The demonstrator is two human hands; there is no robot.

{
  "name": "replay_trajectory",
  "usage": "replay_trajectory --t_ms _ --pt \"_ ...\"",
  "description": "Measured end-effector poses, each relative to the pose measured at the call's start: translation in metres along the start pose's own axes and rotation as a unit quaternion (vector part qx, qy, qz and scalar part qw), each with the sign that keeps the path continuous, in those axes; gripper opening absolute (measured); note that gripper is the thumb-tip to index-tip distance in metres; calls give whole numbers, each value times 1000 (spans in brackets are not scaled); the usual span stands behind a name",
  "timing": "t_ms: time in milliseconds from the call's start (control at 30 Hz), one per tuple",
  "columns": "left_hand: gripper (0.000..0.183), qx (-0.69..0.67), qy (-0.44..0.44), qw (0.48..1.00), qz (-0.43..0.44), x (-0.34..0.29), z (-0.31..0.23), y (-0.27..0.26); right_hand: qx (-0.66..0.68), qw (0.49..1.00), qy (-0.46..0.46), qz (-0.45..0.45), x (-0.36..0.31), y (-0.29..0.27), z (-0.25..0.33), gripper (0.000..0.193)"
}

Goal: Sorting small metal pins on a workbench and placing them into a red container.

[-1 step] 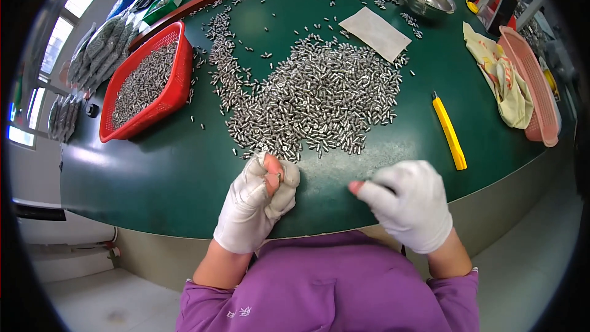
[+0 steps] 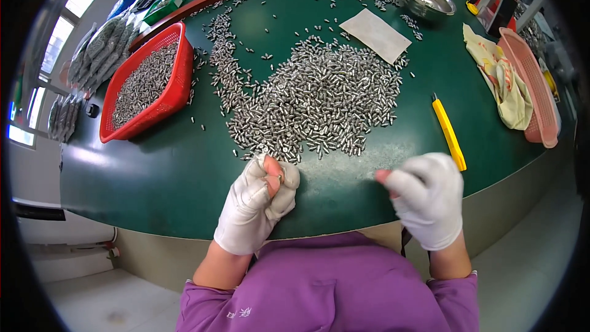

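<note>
Metal pins (image 2: 319,95) lie heaped on the green table (image 2: 172,178), and in the head view the gloved left hand (image 2: 258,200) is clamped on one pin, the right hand (image 2: 427,197) loosely curled, seemingly empty, so a slippery glove could drop it.

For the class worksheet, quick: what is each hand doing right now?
Left hand: closed in a loose fist, pinching a small metal piece.
Right hand: fingers curled shut; whether it holds anything cannot be told.
</note>
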State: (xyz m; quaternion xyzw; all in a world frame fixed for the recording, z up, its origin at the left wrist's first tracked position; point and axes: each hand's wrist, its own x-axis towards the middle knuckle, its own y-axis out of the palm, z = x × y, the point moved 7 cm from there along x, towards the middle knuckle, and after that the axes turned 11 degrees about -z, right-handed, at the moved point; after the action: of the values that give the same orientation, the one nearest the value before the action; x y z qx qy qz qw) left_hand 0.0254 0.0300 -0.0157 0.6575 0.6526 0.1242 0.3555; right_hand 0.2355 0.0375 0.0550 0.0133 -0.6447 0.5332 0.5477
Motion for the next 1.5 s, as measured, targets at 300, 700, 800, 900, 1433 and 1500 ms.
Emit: replay_trajectory --t_ms 300,700,800,900,1433,1500 --pt "23 53 31 998 -19 -3 0 1 -303 896 287 -153 -40 -108 -131 14" --pt "21 125 19 991 -32 -3 -10 1 45 987 -39 150 64 54 -3 13" --pt "20 124 -3 992 -19 6 -24 -5 90 975 -98 177 69 68 6 7" --pt "18 141 20 990 -12 21 -40 -2 97 954 -143 245 59 87 10 11" --pt "34 104 -98 988 59 31 -16 4 392 885 193 157 70 90 0 13" --pt "31 106 -102 987 67 31 -17 11 429 859 221 172 65 95 2 12"
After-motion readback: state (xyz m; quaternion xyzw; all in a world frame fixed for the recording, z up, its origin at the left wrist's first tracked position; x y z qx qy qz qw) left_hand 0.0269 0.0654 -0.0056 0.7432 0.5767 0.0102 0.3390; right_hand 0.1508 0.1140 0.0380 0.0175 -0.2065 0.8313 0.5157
